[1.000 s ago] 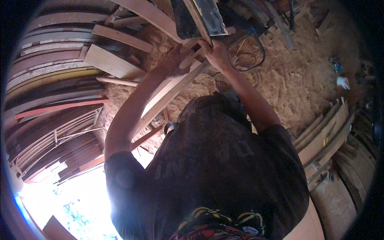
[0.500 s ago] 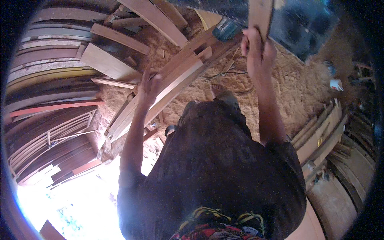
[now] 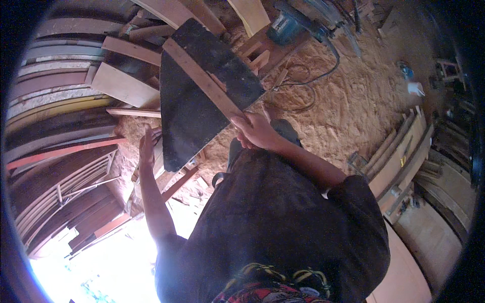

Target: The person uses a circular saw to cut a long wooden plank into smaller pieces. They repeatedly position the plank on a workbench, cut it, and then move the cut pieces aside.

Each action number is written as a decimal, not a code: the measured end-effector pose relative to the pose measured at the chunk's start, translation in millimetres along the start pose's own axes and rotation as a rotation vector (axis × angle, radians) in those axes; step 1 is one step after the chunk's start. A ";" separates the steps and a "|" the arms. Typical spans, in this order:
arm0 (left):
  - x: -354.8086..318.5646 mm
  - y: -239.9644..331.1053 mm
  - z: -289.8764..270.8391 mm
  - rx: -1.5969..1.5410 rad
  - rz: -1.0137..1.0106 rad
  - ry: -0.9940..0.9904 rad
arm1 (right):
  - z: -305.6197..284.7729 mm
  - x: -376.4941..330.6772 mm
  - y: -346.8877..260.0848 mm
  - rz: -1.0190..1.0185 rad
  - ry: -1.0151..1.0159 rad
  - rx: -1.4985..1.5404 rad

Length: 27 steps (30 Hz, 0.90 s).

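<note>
A dark flat panel (image 3: pixel 187 116) with pointed corners spreads across the middle left of the view, above the timber. Along its face runs a narrow wooden strip (image 3: pixel 202 78), which sticks out past the panel's near edge. My right hand (image 3: pixel 255 131) is wrapped round that projecting end, in front of my body. Just left of the panel's lower left edge, my left hand (image 3: pixel 148 146) is raised with its fingers stretched out and nothing seen in it. The panel covers most of the long timbers beneath.
A teal power tool (image 3: pixel 284 25) rests at the top, its dark cable (image 3: pixel 328 76) looping over shavings-covered ground (image 3: pixel 348 101). Stacked boards (image 3: pixel 60 78) fill the left side. More planks (image 3: pixel 399 156) lean at right, near a small white container (image 3: pixel 416 89).
My right hand has swung the panel from the upper right down and across to the left, over the timbers. My left hand has moved left and down, off the timbers.
</note>
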<state>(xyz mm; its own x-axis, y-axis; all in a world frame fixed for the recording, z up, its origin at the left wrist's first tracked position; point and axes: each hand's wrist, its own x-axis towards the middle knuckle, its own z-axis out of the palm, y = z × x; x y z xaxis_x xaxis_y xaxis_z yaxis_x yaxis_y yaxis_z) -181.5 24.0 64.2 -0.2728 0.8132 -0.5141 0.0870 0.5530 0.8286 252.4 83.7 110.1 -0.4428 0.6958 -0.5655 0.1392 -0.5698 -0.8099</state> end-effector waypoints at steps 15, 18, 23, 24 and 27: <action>-19.7 7.9 35.7 0.209 0.113 0.229 | -11.4 45.8 -27.2 -0.035 -0.069 -0.024; -18.1 1.9 36.4 0.137 0.187 0.223 | -7.1 54.1 -13.0 -0.069 -0.063 -0.031; -21.2 0.9 30.9 0.169 0.190 0.234 | -7.2 49.2 -16.7 -0.068 -0.082 -0.041; -23.2 2.2 33.3 0.181 0.187 0.233 | -7.8 45.9 -19.3 -0.067 -0.093 -0.016; -27.3 9.4 38.6 0.160 0.190 0.222 | -9.0 47.9 -17.0 -0.091 -0.111 -0.040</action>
<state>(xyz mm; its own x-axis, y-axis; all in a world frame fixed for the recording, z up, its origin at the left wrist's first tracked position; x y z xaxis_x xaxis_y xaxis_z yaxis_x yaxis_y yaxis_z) -136.3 13.9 77.5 -0.4378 0.8550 -0.2780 0.3008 0.4307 0.8509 236.8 130.7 95.4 -0.5505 0.6897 -0.4704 0.1283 -0.4868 -0.8640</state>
